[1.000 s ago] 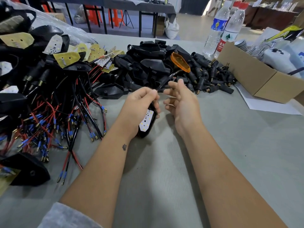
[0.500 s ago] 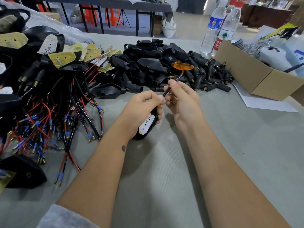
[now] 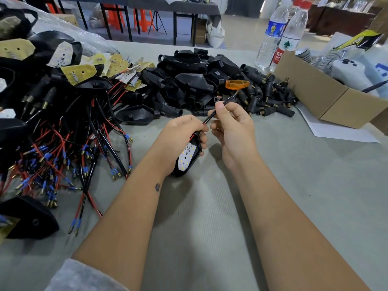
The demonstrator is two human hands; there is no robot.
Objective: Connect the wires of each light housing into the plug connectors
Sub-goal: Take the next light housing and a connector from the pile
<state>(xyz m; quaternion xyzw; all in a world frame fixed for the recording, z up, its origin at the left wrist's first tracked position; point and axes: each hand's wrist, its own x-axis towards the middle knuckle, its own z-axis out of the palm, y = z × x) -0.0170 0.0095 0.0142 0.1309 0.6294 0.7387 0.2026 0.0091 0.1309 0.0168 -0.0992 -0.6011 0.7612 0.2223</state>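
My left hand (image 3: 180,133) grips a black light housing (image 3: 188,157) with a white LED board facing up, held just above the grey table. Its red and black wires (image 3: 218,111) run up and to the right from the housing. My right hand (image 3: 232,122) pinches those wires between thumb and fingers a short way from the housing. Beyond my right hand lies a heap of black plug connectors (image 3: 266,97) with brass tips. An orange lens (image 3: 237,84) sits on a pile of empty black housings (image 3: 189,80).
Wired housings with yellow boards and blue-tipped red and black leads (image 3: 63,143) cover the table's left side. A cardboard box (image 3: 327,95) stands at right with a white sheet (image 3: 336,131) under it. Two water bottles (image 3: 281,34) stand behind the connectors.
My right hand closed on the wires and drew them up and to the right, straightening them. My left hand kept hold of the housing.
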